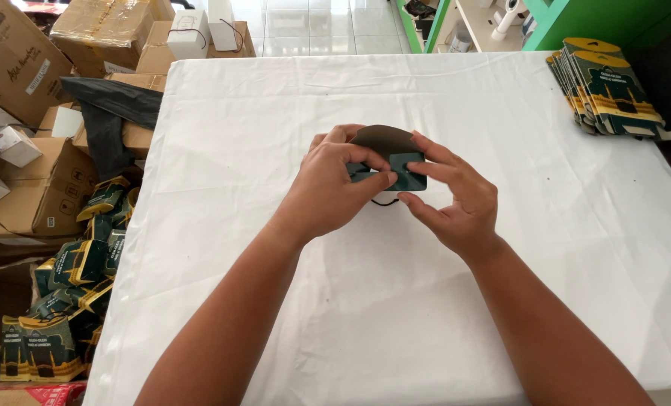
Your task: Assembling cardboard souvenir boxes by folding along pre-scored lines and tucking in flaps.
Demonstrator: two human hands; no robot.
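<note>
My left hand and my right hand both grip a small dark green cardboard pack with a rounded dark top, held just above the white table near its middle. The thumbs and forefingers press on its folded flaps. A thin black cord hangs below the pack between my hands. Much of the pack is hidden by my fingers.
A fanned stack of flat green and yellow cardboard packs lies at the table's far right corner. On the floor to the left, several folded green packs are piled beside brown cardboard boxes and a black plastic bag.
</note>
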